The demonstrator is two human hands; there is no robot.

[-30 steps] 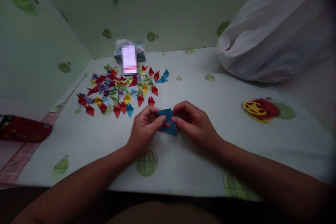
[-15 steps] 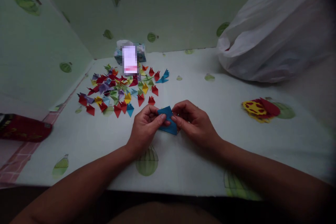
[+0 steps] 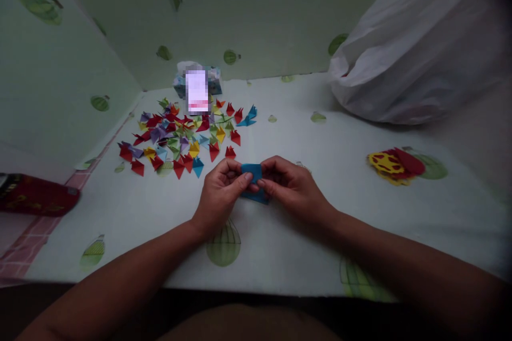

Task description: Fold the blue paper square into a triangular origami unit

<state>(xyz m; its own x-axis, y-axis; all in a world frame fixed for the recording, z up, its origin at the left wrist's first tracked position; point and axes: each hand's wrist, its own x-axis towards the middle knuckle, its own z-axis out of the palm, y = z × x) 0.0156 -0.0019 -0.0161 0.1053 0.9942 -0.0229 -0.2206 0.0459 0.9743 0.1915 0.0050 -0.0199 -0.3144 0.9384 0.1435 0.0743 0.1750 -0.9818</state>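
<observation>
A small piece of blue origami paper (image 3: 252, 171) is held between both hands above the near middle of the table. My left hand (image 3: 224, 186) pinches its left side, thumb lying on top. From the other side, my right hand (image 3: 294, 186) grips the right edge between thumb and fingers. The upper part of the paper looks like a flat panel, and a lower corner shows beneath the thumbs. Fingertips behind the paper are partly hidden. Beyond my left hand lies a spread of small folded paper cranes (image 3: 188, 162) in red, blue, yellow, green and purple.
A phone with a lit, blurred screen (image 3: 197, 90) leans on a tissue box (image 3: 216, 81) at the back. A white plastic bag (image 3: 384, 80) stands at the back right. Red and yellow cut-outs (image 3: 394, 164) lie at the right. A dark red object (image 3: 44, 194) sits at the left edge.
The blue paper went from a slanted, pointed outline to a squarer panel at the top. My right hand has shifted slightly left, its thumb now close to the left thumb.
</observation>
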